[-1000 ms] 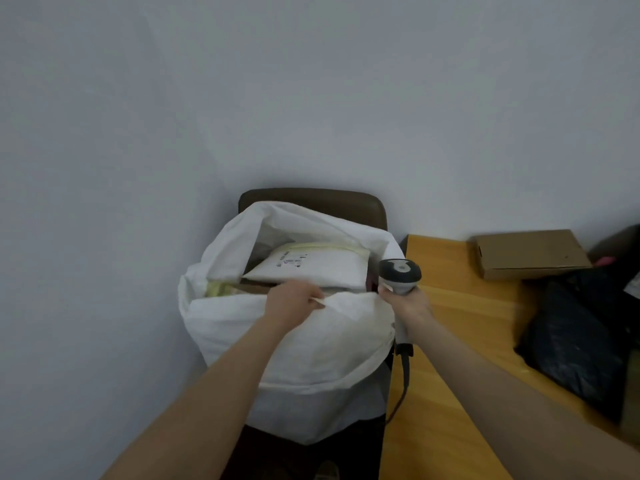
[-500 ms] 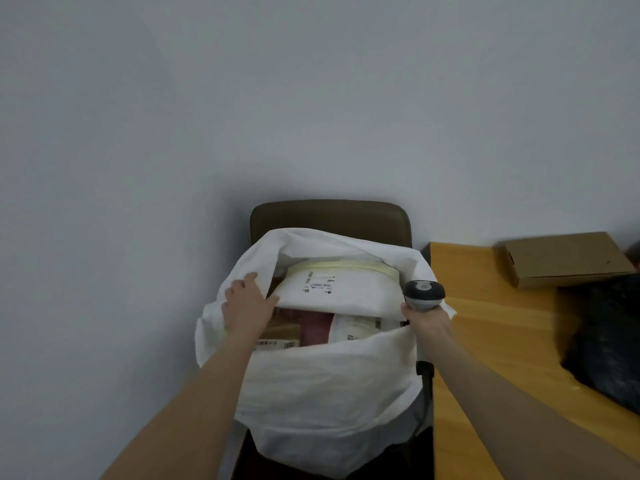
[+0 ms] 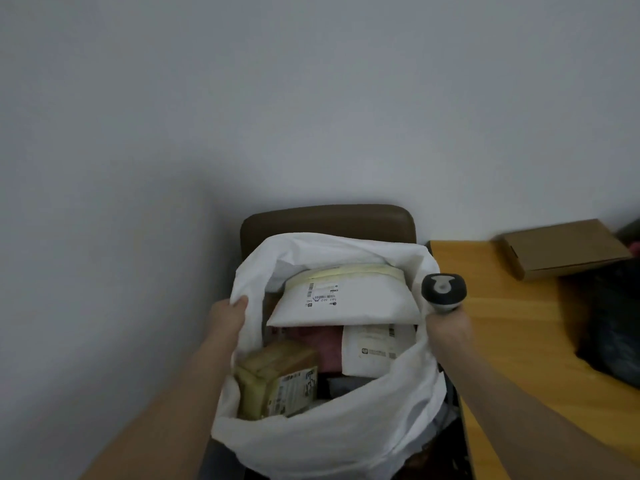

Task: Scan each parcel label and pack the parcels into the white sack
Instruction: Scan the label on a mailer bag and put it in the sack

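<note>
**Sack held open; unpacked parcels lie to the right**

The left hand (image 3: pixel 227 317) grips the sack's (image 3: pixel 346 441) left rim, fingers curled over the cloth. The right hand (image 3: pixel 446 329) is wrapped round the scanner's (image 3: pixel 443 292) handle at the right rim; whether it also pinches the cloth I cannot tell. The sack sits on a chair (image 3: pixel 327 220), mouth wide. A white parcel (image 3: pixel 349 299) lies across its far side, label up, and a taped box (image 3: pixel 277 379) sits near left. Probably yet to pack are a cardboard box (image 3: pixel 561 247) at the table's (image 3: pixel 502 327) far edge, long axis left to right, and a black bag (image 3: pixel 613 323) nearer. Both lie right of the sack, so the right hand is closer, though the scanner fills it.
</note>
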Demonstrator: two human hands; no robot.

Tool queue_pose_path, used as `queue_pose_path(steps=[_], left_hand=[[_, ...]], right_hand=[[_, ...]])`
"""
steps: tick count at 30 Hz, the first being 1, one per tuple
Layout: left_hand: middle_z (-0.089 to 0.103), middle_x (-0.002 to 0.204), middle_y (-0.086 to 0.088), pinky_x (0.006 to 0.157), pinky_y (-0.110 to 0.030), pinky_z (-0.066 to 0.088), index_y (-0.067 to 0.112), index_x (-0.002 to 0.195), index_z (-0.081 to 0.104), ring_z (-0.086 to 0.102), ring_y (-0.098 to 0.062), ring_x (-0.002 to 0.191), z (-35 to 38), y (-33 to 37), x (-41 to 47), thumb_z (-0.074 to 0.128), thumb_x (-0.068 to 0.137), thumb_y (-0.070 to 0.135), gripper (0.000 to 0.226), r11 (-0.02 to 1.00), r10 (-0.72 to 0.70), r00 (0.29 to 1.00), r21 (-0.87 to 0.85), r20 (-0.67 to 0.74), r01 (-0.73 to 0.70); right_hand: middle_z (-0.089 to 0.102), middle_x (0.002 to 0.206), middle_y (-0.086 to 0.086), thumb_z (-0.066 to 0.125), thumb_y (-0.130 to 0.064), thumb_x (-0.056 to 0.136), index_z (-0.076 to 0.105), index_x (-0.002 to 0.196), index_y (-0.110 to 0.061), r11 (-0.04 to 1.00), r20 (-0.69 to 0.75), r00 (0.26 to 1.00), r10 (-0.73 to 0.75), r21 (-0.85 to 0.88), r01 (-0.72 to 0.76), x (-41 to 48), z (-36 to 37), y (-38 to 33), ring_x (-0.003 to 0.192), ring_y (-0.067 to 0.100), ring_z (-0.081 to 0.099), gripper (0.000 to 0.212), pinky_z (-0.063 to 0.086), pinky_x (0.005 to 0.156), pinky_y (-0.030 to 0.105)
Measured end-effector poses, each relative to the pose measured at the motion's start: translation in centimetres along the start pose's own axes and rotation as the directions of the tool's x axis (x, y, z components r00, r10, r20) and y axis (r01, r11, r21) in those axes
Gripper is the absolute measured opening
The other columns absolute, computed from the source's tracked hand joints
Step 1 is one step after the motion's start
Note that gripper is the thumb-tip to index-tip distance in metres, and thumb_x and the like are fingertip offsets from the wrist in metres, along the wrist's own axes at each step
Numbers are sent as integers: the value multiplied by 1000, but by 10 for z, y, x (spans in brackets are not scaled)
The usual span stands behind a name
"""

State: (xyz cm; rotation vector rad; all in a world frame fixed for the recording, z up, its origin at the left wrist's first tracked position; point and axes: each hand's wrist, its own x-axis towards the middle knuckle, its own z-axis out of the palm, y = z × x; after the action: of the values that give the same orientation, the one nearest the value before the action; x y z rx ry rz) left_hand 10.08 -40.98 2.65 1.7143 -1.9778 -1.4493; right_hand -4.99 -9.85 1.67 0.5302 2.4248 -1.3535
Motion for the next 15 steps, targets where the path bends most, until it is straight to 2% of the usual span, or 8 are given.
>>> queue_pose_path(steps=[2,4,6,8,10,12,15], left_hand=[[47,137,-21,85,-35,37,-3,138,42,48,-37,119,-3,27,-7,51,98,30,53,994,12,998,-105,-60,-18],[48,137,-20,79,-31,32,-2,137,43,50,-34,112,-7,59,-17,49,99,30,50,986,69,990,-143,-122,-86],[50,135,-19,79,-29,33,-2,136,45,50,-34,117,-13,92,-29,49,99,28,47,970,126,975,-181,-183,-159],[51,135,-19,82,-30,38,-1,135,46,50,-34,121,-20,121,-38,49,99,27,46,948,183,959,-220,-218,-231],[53,132,-20,91,-36,44,0,133,49,53,-34,118,-26,142,-45,50,98,27,44,913,229,940,-280,-253,-298],[58,127,-19,94,-38,45,0,129,53,56,-33,115,-31,149,-47,51,98,25,40,884,246,922,-321,-300,-340],[57,129,-18,96,-37,44,0,130,53,55,-34,117,-30,138,-51,48,98,22,39,900,200,928,-316,-314,-301]], right_hand=[[46,70,6,55,2,89,40,70,-13,999,-10,1000,-25,-48,25,3,-1,-10,67,22,47,27,38,67,33],[47,68,5,57,2,86,40,69,-15,999,-12,999,-49,-19,48,-8,-9,-32,62,20,46,28,40,64,33],[47,67,4,58,0,85,44,72,-14,994,-49,993,-109,16,110,-9,-19,-54,61,18,47,24,39,57,28],[44,67,0,57,-3,87,48,82,-11,985,-86,981,-173,5,174,-13,-34,-80,63,17,45,13,30,49,21],[41,67,-3,55,-3,88,48,92,-11,968,-136,961,-241,37,248,-11,-48,-102,71,20,47,12,25,48,18],[45,69,-2,56,-4,88,48,94,-12,956,-166,948,-272,66,286,-13,-58,-111,73,21,49,13,27,50,20],[49,71,1,59,-2,86,50,92,-11,963,-136,961,-242,87,254,-21,-65,-100,67,19,49,14,32,52,23]])
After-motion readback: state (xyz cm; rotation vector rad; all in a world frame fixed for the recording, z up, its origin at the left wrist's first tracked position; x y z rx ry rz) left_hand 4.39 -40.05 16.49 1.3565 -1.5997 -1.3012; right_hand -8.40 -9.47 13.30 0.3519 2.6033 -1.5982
